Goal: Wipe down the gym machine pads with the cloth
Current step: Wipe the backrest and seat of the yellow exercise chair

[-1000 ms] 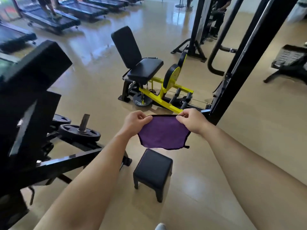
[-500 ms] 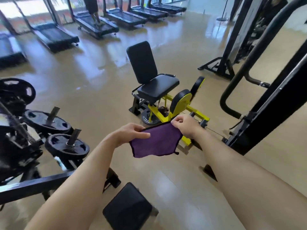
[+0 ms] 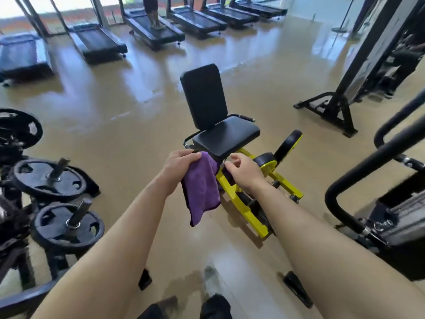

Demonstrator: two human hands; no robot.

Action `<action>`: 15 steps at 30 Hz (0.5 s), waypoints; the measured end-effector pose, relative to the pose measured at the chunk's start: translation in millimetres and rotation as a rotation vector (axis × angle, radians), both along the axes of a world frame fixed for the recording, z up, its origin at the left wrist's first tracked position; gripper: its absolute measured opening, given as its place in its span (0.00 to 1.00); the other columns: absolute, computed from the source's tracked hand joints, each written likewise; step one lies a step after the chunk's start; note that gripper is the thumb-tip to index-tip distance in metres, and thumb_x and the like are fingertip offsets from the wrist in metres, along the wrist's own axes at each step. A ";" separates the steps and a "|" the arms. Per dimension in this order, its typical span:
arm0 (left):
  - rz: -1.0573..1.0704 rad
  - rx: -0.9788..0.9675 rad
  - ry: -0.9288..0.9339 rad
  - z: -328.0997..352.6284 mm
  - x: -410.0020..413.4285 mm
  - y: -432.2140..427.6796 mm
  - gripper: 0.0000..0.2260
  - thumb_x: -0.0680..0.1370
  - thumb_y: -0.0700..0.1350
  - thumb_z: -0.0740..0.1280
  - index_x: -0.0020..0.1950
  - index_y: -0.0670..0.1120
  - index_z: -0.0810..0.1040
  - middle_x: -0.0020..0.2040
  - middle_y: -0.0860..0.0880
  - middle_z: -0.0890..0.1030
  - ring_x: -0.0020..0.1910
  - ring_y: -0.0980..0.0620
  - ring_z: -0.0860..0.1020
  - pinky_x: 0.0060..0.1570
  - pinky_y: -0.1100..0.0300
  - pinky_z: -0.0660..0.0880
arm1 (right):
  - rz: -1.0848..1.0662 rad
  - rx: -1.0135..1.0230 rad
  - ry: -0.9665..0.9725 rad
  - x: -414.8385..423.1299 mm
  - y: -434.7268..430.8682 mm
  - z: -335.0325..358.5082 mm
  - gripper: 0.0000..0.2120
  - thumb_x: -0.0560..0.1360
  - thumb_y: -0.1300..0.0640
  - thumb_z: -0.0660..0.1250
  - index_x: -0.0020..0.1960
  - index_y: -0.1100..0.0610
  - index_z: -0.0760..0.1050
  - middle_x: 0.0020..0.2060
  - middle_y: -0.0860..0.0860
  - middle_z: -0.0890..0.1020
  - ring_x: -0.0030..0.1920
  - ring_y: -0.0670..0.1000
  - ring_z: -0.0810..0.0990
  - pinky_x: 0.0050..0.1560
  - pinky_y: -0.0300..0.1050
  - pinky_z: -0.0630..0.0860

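A purple cloth [image 3: 201,187] hangs down from my left hand [image 3: 178,165], which grips its top edge. My right hand [image 3: 243,172] is just right of the cloth, fingers curled, apparently off the cloth. Straight ahead stands a yellow-framed gym machine [image 3: 250,204] with a black seat pad [image 3: 226,137], an upright black back pad [image 3: 203,95] and two round black leg pads [image 3: 287,143]. Both hands hover in front of the seat pad's near edge.
Weight plates on pegs [image 3: 49,178] stand at the left. A black cable machine frame [image 3: 377,199] fills the right. Another black frame base [image 3: 331,109] lies behind it. Treadmills [image 3: 151,31] line the far wall, a person standing on one. My shoe [image 3: 210,282] shows below.
I have walked closer to the yellow machine. The cloth, earlier stretched flat between both hands, now hangs from my left hand alone; my right hand has let go of it.
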State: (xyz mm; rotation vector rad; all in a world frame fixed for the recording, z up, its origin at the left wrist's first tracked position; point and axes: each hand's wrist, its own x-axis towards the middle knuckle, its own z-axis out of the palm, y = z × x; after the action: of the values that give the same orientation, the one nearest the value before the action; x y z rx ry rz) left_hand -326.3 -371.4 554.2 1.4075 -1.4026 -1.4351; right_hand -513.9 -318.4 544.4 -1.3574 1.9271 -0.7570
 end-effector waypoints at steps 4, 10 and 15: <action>0.027 0.046 0.009 -7.1 -29.2 -102.3 0.08 0.79 0.42 0.68 0.55 0.43 0.83 0.46 0.45 0.83 0.43 0.48 0.80 0.45 0.55 0.78 | 0.128 0.115 -0.083 -12.5 -96.7 -6.8 0.13 0.82 0.56 0.61 0.61 0.53 0.82 0.57 0.50 0.84 0.56 0.51 0.80 0.56 0.47 0.76; -0.017 -0.017 -0.133 4.1 -64.1 -226.4 0.06 0.76 0.43 0.66 0.45 0.49 0.84 0.40 0.46 0.83 0.38 0.49 0.79 0.41 0.53 0.78 | -0.022 0.264 -0.526 -7.6 -212.6 5.8 0.20 0.85 0.55 0.56 0.69 0.68 0.72 0.65 0.69 0.76 0.64 0.70 0.76 0.65 0.61 0.75; 0.089 -0.145 -0.277 7.1 -90.5 -305.9 0.08 0.73 0.45 0.65 0.45 0.53 0.84 0.41 0.53 0.84 0.43 0.51 0.80 0.43 0.58 0.76 | -0.178 0.326 -0.821 -10.8 -303.8 -7.3 0.21 0.84 0.42 0.54 0.60 0.56 0.78 0.43 0.53 0.80 0.40 0.53 0.79 0.42 0.50 0.81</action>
State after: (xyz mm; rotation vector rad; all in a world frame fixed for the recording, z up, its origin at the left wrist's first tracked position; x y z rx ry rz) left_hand -416.8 -677.3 561.3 1.5975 -1.5577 -1.0903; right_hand -524.7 -622.3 537.1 -0.5399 1.4184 -0.8613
